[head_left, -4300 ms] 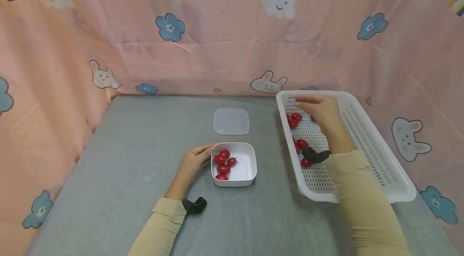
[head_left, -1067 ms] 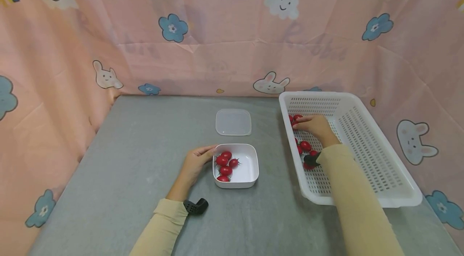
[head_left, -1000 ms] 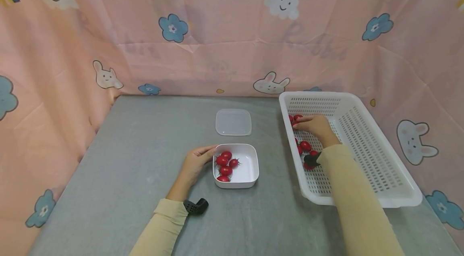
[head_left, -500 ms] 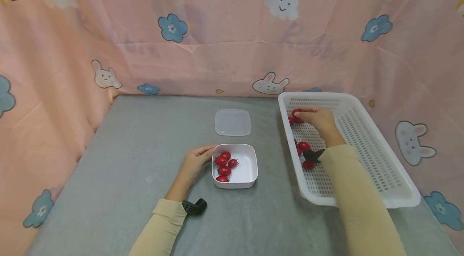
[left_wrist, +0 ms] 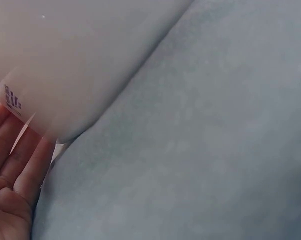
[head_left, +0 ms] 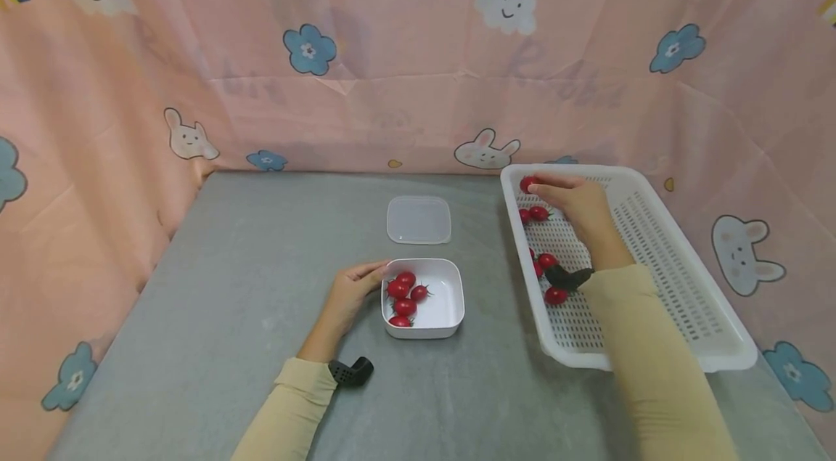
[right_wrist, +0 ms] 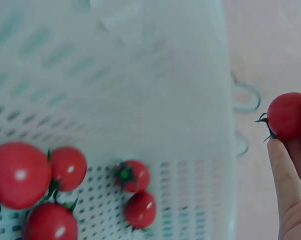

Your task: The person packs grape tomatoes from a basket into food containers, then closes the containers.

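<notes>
My left hand [head_left: 353,294] holds the white box [head_left: 444,301] at its back left corner, fingers against the wall. Several red cherry tomatoes [head_left: 405,307] lie in the box's left half. In the left wrist view, straight-looking fingers [left_wrist: 33,165] meet the box wall beside a small printed sticker [left_wrist: 13,100]. My right hand [head_left: 584,210] pinches a cherry tomato [right_wrist: 288,116] by its sides, green stem showing, over the back left of the white basket [head_left: 725,316]. More cherry tomatoes [head_left: 538,213] rest along the basket's left side.
A clear flat lid [head_left: 419,220] lies on the grey table [head_left: 261,316] behind the box. The perforated basket has raised walls and stands at the right. A pink patterned cloth [head_left: 366,112] hangs behind and at both sides.
My right hand has reached down among the basket's back tomatoes, taken one, and risen toward the back with it. The left hand stays at the box.
</notes>
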Tool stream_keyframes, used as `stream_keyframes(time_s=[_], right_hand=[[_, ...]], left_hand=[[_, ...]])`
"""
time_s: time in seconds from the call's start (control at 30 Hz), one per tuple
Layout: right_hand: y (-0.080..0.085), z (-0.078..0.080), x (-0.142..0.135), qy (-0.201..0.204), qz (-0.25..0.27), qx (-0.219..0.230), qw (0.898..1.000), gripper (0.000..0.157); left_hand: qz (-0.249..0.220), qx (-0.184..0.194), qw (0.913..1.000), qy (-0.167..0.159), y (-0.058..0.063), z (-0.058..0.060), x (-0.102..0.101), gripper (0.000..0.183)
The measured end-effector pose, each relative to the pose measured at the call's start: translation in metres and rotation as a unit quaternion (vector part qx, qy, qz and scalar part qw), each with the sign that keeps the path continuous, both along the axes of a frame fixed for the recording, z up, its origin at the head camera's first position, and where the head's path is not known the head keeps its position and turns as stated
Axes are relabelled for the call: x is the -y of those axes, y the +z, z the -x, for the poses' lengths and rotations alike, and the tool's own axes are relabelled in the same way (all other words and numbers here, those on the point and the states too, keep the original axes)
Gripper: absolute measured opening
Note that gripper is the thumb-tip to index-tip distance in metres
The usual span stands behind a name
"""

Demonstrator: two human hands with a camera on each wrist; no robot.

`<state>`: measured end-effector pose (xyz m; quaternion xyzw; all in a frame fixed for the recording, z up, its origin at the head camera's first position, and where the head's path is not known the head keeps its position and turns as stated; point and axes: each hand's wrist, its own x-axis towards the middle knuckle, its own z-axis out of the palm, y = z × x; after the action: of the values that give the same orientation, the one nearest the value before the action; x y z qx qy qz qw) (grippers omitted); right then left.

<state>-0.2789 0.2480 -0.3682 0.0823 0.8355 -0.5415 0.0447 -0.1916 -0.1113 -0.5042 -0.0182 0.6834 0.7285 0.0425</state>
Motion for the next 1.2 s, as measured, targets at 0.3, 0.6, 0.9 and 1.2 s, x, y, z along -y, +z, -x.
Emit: stream_keyframes(time_s=[0.3,0.6,0.9,1.2], right_hand=[[0.014,-0.011,0.027,0.021,0.034,-0.038,0.998,0.06],[0.023,-0.022,0.044,0.039,0.077,-0.073,0.994,0.048],[0.026,-0.037,0.063,0.066,0.078,-0.041,0.994,0.049],[0.023,-0.054,0.084,0.086,0.09,-0.037,0.992,0.047]], left_hand=[[-0.006,0.001,1.0,-0.003,0.0,0.0,0.001,0.031],[-0.006,0.004,1.0,-0.002,-0.001,0.001,0.001,0.031],[-0.006,0.002,0.9999,-0.01,-0.003,0.002,0.001,0.032],[-0.006,0.007,0.9999,-0.004,-0.001,0.001,0.0,0.031]])
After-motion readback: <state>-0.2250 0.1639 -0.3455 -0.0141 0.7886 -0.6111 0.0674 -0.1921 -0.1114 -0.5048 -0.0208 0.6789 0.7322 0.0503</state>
